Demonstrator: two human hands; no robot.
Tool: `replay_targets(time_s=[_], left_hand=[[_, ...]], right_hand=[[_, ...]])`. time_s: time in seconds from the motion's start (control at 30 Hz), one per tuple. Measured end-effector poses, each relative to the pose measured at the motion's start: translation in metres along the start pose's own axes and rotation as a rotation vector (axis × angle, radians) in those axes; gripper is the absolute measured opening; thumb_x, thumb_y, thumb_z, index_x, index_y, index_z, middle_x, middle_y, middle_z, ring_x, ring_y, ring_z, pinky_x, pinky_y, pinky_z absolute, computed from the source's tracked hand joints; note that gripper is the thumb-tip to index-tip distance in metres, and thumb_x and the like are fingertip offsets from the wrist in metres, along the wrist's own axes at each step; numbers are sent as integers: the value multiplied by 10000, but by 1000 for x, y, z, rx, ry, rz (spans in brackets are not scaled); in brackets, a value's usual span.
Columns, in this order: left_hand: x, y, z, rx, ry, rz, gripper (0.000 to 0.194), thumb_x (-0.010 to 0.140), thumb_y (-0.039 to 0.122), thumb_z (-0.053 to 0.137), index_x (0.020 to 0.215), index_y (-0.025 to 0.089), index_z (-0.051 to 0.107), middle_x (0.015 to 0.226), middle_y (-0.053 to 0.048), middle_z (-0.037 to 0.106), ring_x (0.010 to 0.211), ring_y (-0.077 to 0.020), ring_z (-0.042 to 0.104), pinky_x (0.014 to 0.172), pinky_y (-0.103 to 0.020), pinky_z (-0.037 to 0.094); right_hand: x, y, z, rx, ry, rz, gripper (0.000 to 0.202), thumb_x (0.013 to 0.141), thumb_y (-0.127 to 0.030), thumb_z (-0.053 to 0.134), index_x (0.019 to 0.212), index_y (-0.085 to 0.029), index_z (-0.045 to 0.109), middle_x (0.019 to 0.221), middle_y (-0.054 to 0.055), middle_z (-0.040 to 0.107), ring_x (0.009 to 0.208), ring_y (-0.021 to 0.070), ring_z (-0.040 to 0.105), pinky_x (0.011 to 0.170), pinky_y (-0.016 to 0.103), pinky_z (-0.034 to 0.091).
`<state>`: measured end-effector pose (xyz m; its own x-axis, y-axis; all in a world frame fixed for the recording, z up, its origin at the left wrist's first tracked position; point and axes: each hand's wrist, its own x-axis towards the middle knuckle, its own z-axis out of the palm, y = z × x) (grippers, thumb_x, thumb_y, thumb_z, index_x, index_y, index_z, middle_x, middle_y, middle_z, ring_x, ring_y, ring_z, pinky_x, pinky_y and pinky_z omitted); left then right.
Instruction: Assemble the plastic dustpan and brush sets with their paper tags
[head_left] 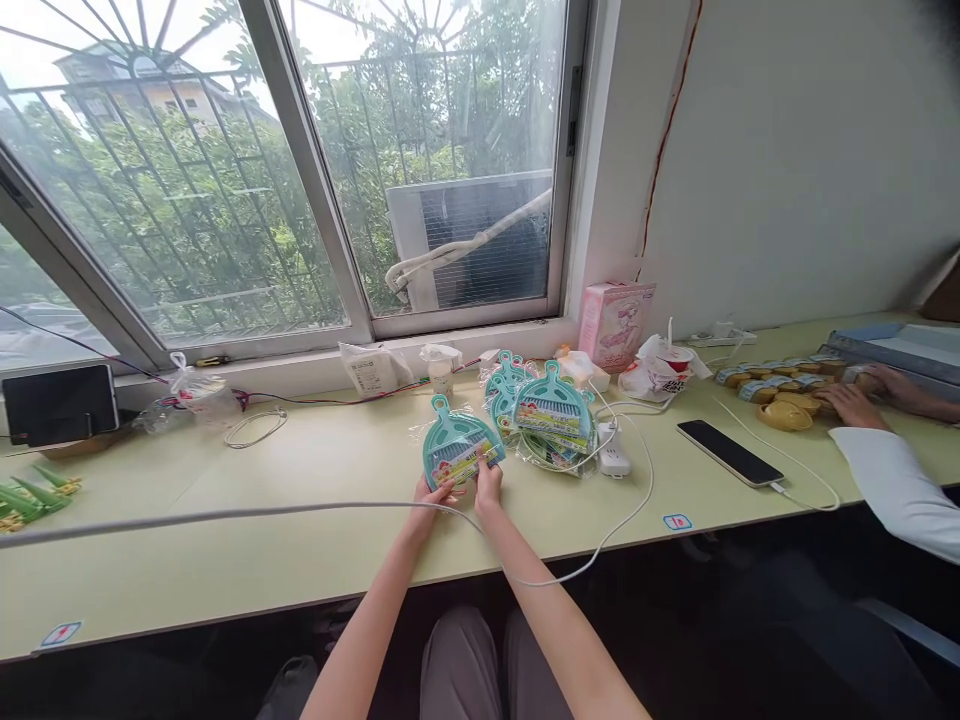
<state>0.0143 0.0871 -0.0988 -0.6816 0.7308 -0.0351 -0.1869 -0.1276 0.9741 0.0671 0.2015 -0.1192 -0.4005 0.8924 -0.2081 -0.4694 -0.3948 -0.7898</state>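
Observation:
Between my two hands is a teal mini dustpan and brush set [459, 445] in clear plastic wrap, with a printed label across its lower part. My left hand [430, 497] grips its lower left edge. On its lower right side, my right hand [488, 480] is closed with the thumb over the label. The set is tilted up from the table, its handle pointing away from me. Just to the right lies a pile of similar wrapped dustpan sets [553, 405], several of them overlapping.
A white cable [300, 508] crosses in front and over my right forearm. Right of the pile are a power strip [613, 455] and a phone [729, 453]. A co-worker's hands [855, 405] are among yellow items at far right. A tablet [60, 403] stands left.

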Motion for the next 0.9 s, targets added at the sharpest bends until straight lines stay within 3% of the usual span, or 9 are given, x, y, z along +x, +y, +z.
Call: replay_targets(time_s=[0.13,0.3,0.43,0.57,0.77,0.9], left_hand=[[0,3,-6,-44,61,-17,539,614,283,856,1058,150,581,1026,-138,714,776,-292,722,553,-303,581],[-1,4,-13,-70,36,-29,497,630,326,847,1044,145,639,1074,-150,709,851,-324,718,622,-340,600],[-3,7,-9,-81,-14,-59,526,652,299,842,1077,72,631,961,-193,722,779,-298,722,593,-311,586],[-4,10,-3,-142,10,-75,537,723,297,795,1166,79,584,1042,-202,705,861,-297,714,634,-347,607],[-1,11,-4,-176,33,-69,466,750,262,754,1147,81,591,1081,-188,696,868,-287,710,670,-377,621],[2,16,-5,-170,-61,-133,518,743,231,754,1201,62,580,1140,-205,677,891,-286,712,729,-382,620]], right_hand=[[-6,-3,0,21,-121,78,339,691,-435,732,896,-201,596,953,44,712,815,155,689,662,237,568],[-9,-20,-13,19,-367,198,338,611,-234,805,887,-181,618,945,62,728,841,192,713,718,286,603],[-7,-33,-21,-21,-299,262,205,620,-132,751,780,-169,629,801,60,722,723,180,703,654,282,608],[-5,-30,-20,-26,-246,281,187,618,-110,722,769,-167,628,758,51,708,704,184,697,684,309,614],[-6,-22,-16,-15,-293,298,199,599,-128,755,729,-172,611,729,48,700,685,190,694,651,303,612],[-10,-35,-21,-115,-343,279,179,653,-173,758,775,-170,626,753,47,704,675,183,697,647,291,594]])
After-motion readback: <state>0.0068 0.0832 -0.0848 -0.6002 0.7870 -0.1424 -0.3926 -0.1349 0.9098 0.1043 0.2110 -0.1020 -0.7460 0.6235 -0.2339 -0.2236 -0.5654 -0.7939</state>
